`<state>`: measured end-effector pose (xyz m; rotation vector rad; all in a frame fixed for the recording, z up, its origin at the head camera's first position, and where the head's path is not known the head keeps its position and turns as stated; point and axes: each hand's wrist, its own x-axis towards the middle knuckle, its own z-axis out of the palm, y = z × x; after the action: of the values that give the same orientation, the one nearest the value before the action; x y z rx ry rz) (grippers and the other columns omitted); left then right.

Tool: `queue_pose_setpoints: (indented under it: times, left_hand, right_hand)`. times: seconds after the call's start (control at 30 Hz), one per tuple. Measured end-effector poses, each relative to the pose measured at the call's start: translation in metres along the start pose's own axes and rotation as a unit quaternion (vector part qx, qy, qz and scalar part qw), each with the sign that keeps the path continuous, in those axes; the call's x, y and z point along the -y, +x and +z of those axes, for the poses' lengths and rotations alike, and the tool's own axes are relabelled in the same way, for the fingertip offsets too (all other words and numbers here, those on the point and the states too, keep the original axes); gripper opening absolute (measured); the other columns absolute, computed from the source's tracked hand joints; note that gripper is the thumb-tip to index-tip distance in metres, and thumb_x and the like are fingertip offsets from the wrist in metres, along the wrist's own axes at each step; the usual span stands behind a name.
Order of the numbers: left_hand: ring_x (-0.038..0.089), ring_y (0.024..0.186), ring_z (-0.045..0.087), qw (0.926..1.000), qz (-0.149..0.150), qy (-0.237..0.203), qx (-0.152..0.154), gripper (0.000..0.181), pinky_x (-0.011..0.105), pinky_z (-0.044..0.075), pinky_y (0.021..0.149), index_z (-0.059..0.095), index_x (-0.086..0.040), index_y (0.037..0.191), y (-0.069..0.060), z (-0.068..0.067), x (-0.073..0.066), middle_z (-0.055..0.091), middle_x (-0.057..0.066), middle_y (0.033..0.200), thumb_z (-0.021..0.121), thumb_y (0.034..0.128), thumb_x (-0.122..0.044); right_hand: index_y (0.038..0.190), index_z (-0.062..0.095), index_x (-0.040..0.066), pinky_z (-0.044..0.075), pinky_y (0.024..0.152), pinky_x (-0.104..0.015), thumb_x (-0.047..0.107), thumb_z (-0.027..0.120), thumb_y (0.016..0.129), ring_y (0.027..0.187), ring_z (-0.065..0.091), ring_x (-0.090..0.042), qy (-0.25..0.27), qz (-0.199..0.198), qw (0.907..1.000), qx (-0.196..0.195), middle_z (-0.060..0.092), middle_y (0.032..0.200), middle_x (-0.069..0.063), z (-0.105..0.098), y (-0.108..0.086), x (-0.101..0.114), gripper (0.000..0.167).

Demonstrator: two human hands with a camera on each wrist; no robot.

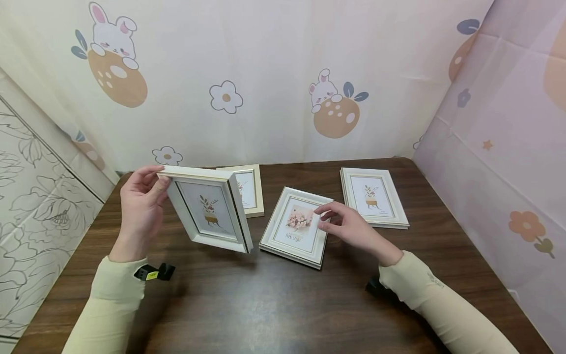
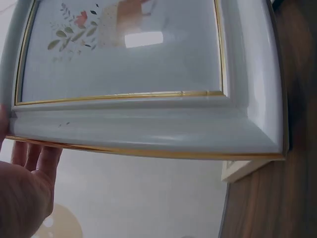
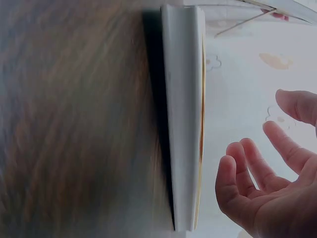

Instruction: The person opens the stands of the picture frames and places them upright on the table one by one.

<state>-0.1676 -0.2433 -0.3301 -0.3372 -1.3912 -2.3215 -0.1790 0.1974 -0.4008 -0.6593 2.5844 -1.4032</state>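
Observation:
In the head view my left hand (image 1: 143, 206) pinches the upper left corner of a white frame with a gold line (image 1: 208, 209), held tilted above the table; its picture shows a plant in a pot. The left wrist view shows the same frame (image 2: 133, 124) close up, with the fingers (image 2: 47, 161) at its edge. My right hand (image 1: 351, 228) hovers by the right edge of a flat white frame with a pink flower picture (image 1: 298, 226), fingers loosely bent and holding nothing. In the right wrist view that hand (image 3: 272, 183) is beside a white frame edge (image 3: 183, 119).
A cream frame (image 1: 254, 196) lies behind the held one, partly covered by it. Another white frame (image 1: 373, 197) lies at the back right of the brown table (image 1: 265, 314). Patterned curtains (image 1: 265, 49) stand behind and at the right.

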Motion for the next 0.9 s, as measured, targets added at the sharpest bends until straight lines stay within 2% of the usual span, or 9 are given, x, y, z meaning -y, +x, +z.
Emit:
queue_pose_setpoints:
  times: [0.13,0.27,0.47,0.57,0.7,0.9]
  left_hand:
    - [0.018,0.095,0.066,0.9998,0.001,0.013,-0.013,0.022,0.025,0.058,0.071,0.065,0.008,0.112,0.005,-0.009,-0.003,0.068,0.014,0.109,0.064,0.0902,0.01]
    - [0.018,0.096,0.066,0.9985,0.006,0.036,-0.041,0.022,0.024,0.058,0.072,0.066,0.007,0.112,0.009,-0.018,-0.005,0.069,0.014,0.11,0.066,0.0895,0.008]
    - [0.016,0.094,0.065,0.9947,0.014,0.058,-0.084,0.024,0.02,0.055,0.065,0.066,0.006,0.112,0.015,-0.032,-0.007,0.069,0.013,0.109,0.068,0.0883,0.007]
    - [0.016,0.093,0.065,0.9929,0.016,0.062,-0.101,0.025,0.019,0.054,0.064,0.067,0.006,0.111,0.018,-0.04,-0.007,0.068,0.012,0.108,0.07,0.087,0.007]
    - [0.018,0.099,0.064,0.991,0.017,0.071,-0.113,0.028,0.021,0.057,0.07,0.065,0.006,0.113,0.022,-0.049,-0.008,0.066,0.013,0.112,0.072,0.0858,0.005]
    - [0.018,0.104,0.062,0.9868,0.012,0.088,-0.136,0.031,0.022,0.057,0.072,0.065,0.005,0.116,0.027,-0.063,-0.011,0.063,0.013,0.116,0.073,0.0859,0.002]
  right_hand:
    - [0.124,0.063,0.003,0.05,0.091,-0.049,0.019,0.071,0.094,0.107,0.062,-0.029,0.0,0.013,0.9999,-0.006,0.061,0.124,-0.014,-0.007,0.002,-0.003,0.034]
    - [0.125,0.062,0.004,0.05,0.092,-0.049,0.021,0.07,0.095,0.108,0.061,-0.029,-0.011,0.023,0.9996,-0.01,0.06,0.126,-0.013,-0.013,0.003,-0.005,0.035]
    - [0.124,0.062,0.005,0.049,0.093,-0.05,0.018,0.071,0.094,0.107,0.061,-0.027,-0.017,0.037,0.9991,-0.014,0.061,0.124,-0.01,-0.015,0.004,-0.007,0.034]
    - [0.123,0.063,0.005,0.05,0.093,-0.05,0.017,0.071,0.094,0.104,0.061,-0.026,-0.024,0.028,0.9993,-0.008,0.063,0.121,-0.01,-0.013,0.002,-0.009,0.033]
    - [0.121,0.064,0.004,0.05,0.09,-0.048,0.016,0.07,0.094,0.102,0.061,-0.025,-0.027,0.009,0.9996,0.005,0.063,0.118,-0.01,-0.008,-0.001,-0.011,0.03]
    - [0.119,0.066,0.005,0.051,0.089,-0.048,0.021,0.071,0.094,0.102,0.061,-0.024,-0.035,-0.007,0.9992,0.019,0.064,0.115,-0.008,-0.002,-0.006,-0.011,0.029]
